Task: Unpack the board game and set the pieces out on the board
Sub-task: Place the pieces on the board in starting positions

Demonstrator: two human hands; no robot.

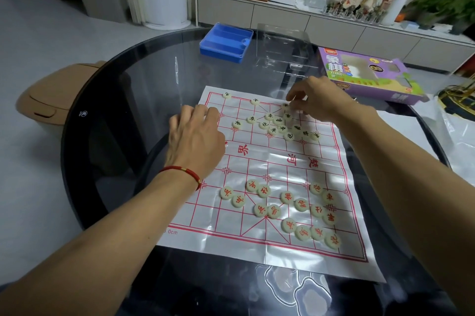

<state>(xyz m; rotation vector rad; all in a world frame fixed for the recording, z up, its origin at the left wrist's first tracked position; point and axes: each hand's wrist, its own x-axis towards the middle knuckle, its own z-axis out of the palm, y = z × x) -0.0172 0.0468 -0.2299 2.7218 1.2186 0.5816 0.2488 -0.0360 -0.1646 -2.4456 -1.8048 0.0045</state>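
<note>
A glossy white sheet board (272,161) with a red grid lies on the round dark glass table. Several pale round pieces with black characters (279,123) sit bunched on its far half; two more stand apart on the far row (226,95). Several pieces with red characters (288,206) lie scattered on the near half. My left hand (195,135) rests on the board's far left edge, fingers curled downward. My right hand (313,101) hovers over the far right of the bunch, fingertips pinching at a black-character piece (285,106).
A blue plastic tray (226,42) and a clear plastic lid (282,48) sit at the table's far side. The purple game box (367,76) lies at the far right. A tan bin (48,100) stands left of the table. A cabinet lines the back wall.
</note>
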